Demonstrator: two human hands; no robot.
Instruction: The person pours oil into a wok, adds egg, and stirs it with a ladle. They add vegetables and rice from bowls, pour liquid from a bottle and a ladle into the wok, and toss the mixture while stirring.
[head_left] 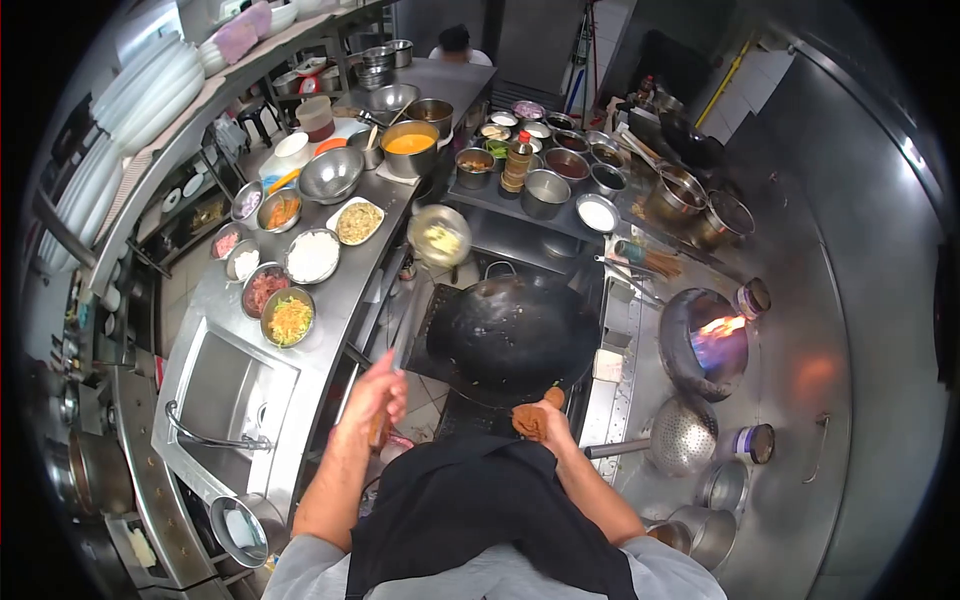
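My left hand (376, 395) is closed round the wooden handle of a long-handled ladle. The ladle's round bowl (440, 237), smeared by motion, hangs left of and beyond the wok and shows pale yellow food inside. A large black wok (515, 335) sits on the burner in front of me, with a few small specks in it. At its near right rim my right hand (552, 415) is closed on a brown cloth (530, 422), which covers the wok's near handle. The wok's far loop handle (500, 268) shows at the back.
Bowls of shredded vegetables (289, 320), white food (313, 257) and meat line the left counter, with a sink (230, 390) nearer. Sauce pots (548, 192) stand beyond the wok. At right, flames (720, 335) burn in a second burner, beside a perforated strainer (684, 435). A person (456, 45) is far back.
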